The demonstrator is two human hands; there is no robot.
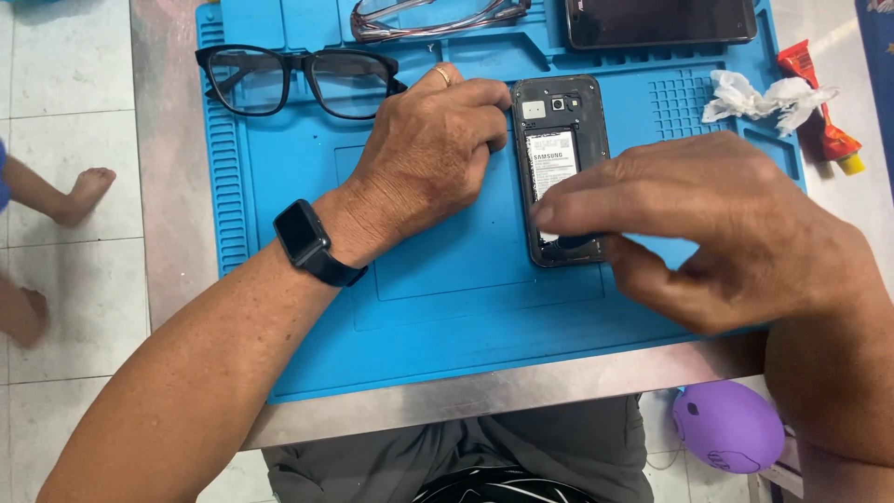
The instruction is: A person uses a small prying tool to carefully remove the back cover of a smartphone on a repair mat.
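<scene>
A dark smartphone [562,121] lies face down on a blue work mat [438,270], its back cover off and its white-labelled battery showing. My left hand [430,154], with a ring and a black wrist watch, rests on the mat with its fingers curled against the phone's left edge. My right hand [708,228] reaches over the phone's lower half, fingers stretched across the battery and thumb under the bottom end. The lower part of the phone is hidden by these fingers.
Black-framed glasses [293,79] lie on the mat at the upper left, a second thin-framed pair [438,19] behind them. Another dark phone [661,20] sits at the top. A crumpled white tissue [768,98] and a red-and-yellow tube [819,112] lie at the right. A purple balloon [726,424] is below the metal table edge. A person's bare feet [84,191] stand on the tiled floor at the left.
</scene>
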